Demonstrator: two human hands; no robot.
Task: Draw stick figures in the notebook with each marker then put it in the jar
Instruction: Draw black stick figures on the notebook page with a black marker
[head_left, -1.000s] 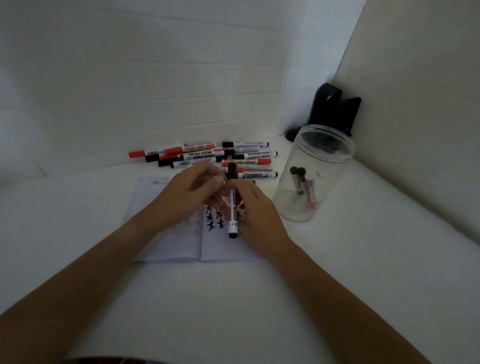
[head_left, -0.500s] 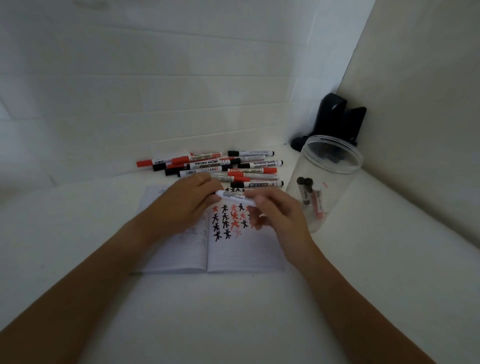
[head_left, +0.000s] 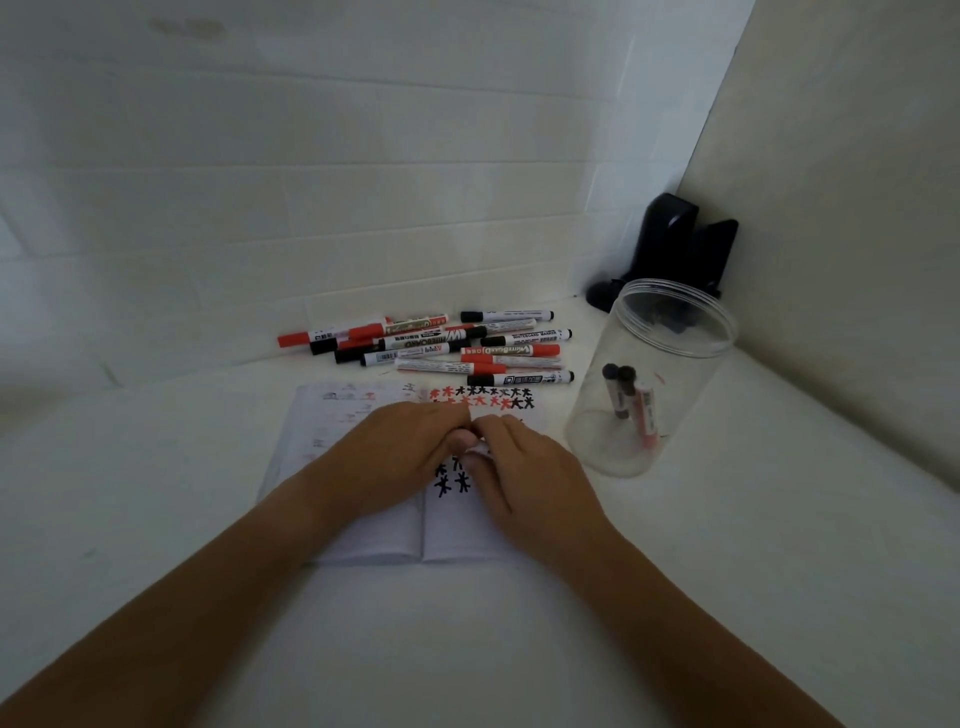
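While both hands meet over the open white paper notebook (head_left: 363, 525) on the white counter (head_left: 727, 597), the left hand (head_left: 384, 457) and the right hand (head_left: 524, 478) have their fingertips curled together around a small whitish thing, mostly hidden; whether it is a marker I cannot tell. Red and black stick figures (head_left: 483, 397) fill the top of the right page, with more black ones (head_left: 452, 480) between the hands. A pile of red-capped and black-capped whiteboard markers (head_left: 441, 343) lies just beyond the notebook. The clear plastic jar (head_left: 670, 332) stands right of the notebook, holding three markers (head_left: 631, 405). A black stand (head_left: 675, 244) sits in the corner behind it.
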